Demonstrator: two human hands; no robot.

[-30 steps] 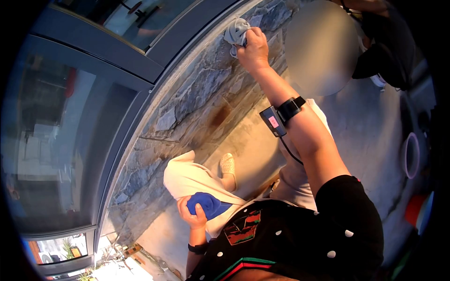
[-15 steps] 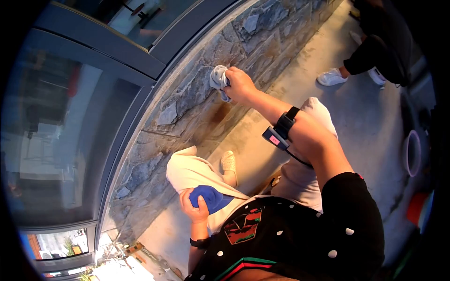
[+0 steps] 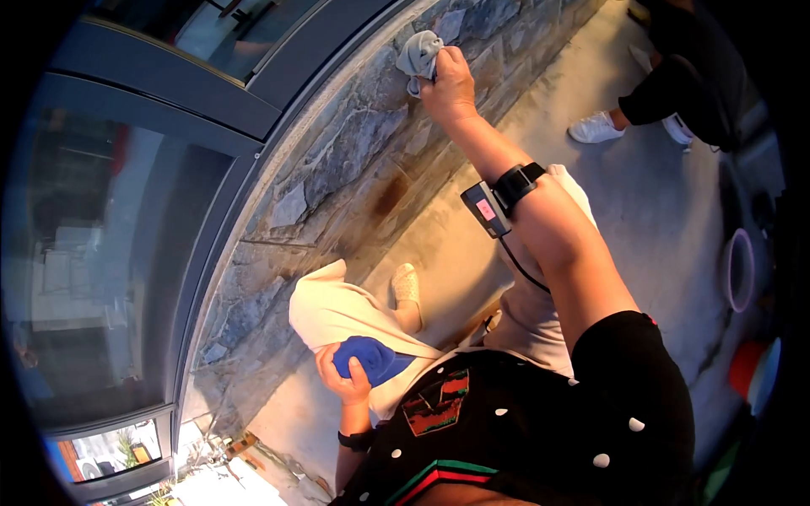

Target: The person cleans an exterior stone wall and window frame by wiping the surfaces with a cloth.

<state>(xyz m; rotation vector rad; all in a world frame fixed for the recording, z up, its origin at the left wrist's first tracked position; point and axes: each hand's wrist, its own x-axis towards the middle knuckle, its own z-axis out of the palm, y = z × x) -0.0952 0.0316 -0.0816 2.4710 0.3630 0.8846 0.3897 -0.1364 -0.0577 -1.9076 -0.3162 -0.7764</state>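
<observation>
My right hand (image 3: 450,84) is stretched far out, its fingers closed around a bunched grey cloth (image 3: 419,55). The cloth lies over the upper part of the stone wall (image 3: 337,160) in view; whether it presses on the stone I cannot tell. Close to my body, my left hand (image 3: 344,379) grips a folded blue cloth (image 3: 369,358), thumb in front and fingers behind. The blue cloth rests near my light trouser leg (image 3: 342,308). A black strap with a small box (image 3: 487,209) sits on my right forearm.
Dark-framed glass panes (image 3: 126,253) rise above the wall on the left. On the concrete floor at the upper right is a person's white shoe (image 3: 597,128). A pale round basin (image 3: 740,270) and an orange container (image 3: 746,368) stand at the right edge.
My right hand has moved up and farther away along the wall with the grey cloth. The left hand still holds the blue cloth and has shifted only slightly.
</observation>
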